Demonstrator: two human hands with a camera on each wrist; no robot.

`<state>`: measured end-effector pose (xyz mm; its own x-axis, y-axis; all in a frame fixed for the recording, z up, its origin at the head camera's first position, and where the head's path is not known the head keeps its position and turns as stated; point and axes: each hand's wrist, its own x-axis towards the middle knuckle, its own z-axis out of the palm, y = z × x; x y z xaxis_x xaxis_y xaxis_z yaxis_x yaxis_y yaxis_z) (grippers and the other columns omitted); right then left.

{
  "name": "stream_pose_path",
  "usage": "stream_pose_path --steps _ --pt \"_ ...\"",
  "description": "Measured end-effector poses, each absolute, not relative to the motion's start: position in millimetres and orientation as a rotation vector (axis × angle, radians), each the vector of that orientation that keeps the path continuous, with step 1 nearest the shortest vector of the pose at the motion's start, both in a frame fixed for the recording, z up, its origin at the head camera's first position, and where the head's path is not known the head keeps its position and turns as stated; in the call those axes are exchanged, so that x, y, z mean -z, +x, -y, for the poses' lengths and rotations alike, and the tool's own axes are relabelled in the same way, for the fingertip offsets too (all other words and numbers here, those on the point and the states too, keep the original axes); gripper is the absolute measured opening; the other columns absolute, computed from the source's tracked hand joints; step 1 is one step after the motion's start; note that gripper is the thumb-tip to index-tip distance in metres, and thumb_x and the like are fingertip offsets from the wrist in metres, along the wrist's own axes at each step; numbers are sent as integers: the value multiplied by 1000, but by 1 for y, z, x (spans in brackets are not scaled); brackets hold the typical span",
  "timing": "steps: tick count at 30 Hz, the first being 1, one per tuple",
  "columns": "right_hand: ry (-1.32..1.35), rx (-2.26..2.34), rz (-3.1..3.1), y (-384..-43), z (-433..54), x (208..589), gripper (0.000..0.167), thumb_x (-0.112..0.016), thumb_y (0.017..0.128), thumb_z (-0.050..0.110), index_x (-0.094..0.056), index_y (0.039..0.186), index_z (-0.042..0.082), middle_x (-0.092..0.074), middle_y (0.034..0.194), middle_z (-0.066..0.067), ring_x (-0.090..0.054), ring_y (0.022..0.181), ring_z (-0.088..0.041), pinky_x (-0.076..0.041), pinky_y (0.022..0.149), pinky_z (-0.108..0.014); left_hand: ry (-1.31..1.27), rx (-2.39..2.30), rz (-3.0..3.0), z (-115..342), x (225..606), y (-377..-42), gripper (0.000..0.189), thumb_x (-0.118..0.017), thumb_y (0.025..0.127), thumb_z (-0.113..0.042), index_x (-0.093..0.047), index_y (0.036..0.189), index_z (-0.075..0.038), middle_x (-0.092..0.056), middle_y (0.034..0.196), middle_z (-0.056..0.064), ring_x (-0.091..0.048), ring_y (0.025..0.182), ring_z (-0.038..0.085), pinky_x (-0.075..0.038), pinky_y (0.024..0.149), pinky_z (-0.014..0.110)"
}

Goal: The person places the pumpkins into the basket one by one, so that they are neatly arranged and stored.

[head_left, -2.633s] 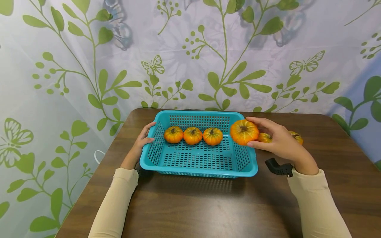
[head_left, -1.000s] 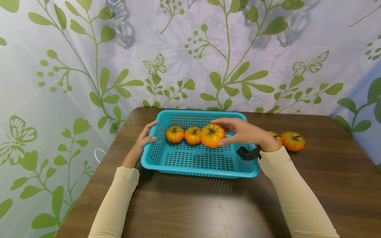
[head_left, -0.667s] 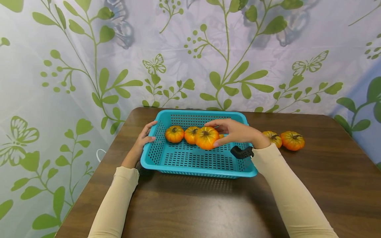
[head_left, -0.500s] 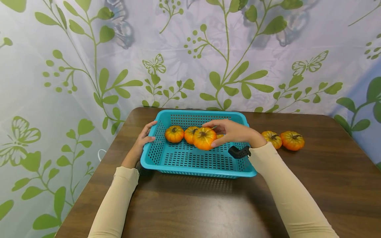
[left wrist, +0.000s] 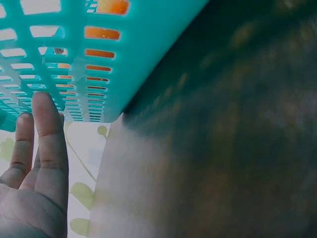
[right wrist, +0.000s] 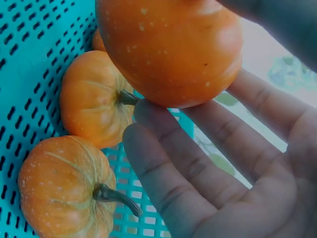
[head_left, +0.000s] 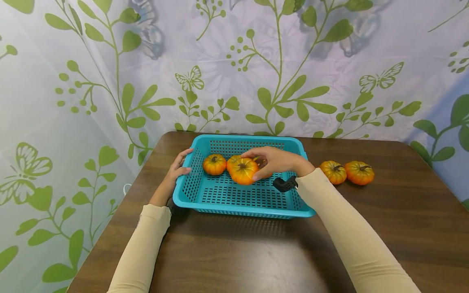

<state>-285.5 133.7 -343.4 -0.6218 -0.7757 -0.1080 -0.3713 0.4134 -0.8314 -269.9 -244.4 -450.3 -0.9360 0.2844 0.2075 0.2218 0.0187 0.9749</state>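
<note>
A person's right hand [head_left: 276, 160] held a small orange pumpkin [head_left: 243, 171] within the bounds of a turquoise basket [head_left: 239, 211], where we counted three more: a left-hand pumpkin [head_left: 214, 164], a middle pumpkin [head_left: 232, 160] partly hidden by the held one, and a right-hand pumpkin [right wrist: 64, 183]. Thumb and fingertips pinched its sides, a grip we judged suited to its roundness, leaving the stem free; in the right wrist view the two lower fingers spread away from it. The left hand [head_left: 171, 177] rested at the basket's left end, fingers nearly straight and slightly apart against the mesh, probably to steady it (how hard they pressed, we could not tell). Two loose pumpkins [head_left: 333, 172] sat side by side on the brown table [head_left: 227, 252], right of the basket, seemingly handy for the right arm.

We saw the row lined up toward the far wall, the near half of the slotted floor offering the wider room. Whether the held pumpkin touched its neighbour, we could not tell. The raised rim called for lift, we reckoned, and a black wrist device [head_left: 285, 184] hung over the basket's right end.
</note>
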Motion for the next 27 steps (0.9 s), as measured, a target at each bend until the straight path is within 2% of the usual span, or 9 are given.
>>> stream_pose_path --steps 8,19,23,27 --pt "-969 1000 -2204 -288 -117 344 72 -83 94 9 -50 157 -3 -50 158 -27 -58 137 -45 -46 116 -56 546 -2109 -2207 244 450 -272 75 -47 94 -12 -28 165 0 -37 158 35 -55 123 28 -53 95 29" --pt "-1023 957 -2082 -289 -96 344 70 -80 95 4 -48 156 -6 -51 156 -27 -55 139 -45 -47 116 -50 540 -2117 -2211 244 450 -272 74 -48 94 -11 -29 165 0 -39 155 35 -56 122 25 -53 95 28" --pt "-978 929 -2081 -288 -89 345 72 -81 95 5 -48 159 -2 -47 161 -26 -51 143 -46 -47 116 -49 543 -2123 -2212 243 450 -272 74 -48 94 -11 -30 164 1 -40 154 35 -56 121 22 -53 95 27" --pt "-933 885 -2118 -287 -82 348 72 -82 95 8 -51 159 3 -46 161 -24 -52 140 -44 -50 112 -46 550 -2112 -2218 244 450 -272 74 -48 94 -11 -29 164 1 -38 156 36 -54 122 26 -53 95 28"
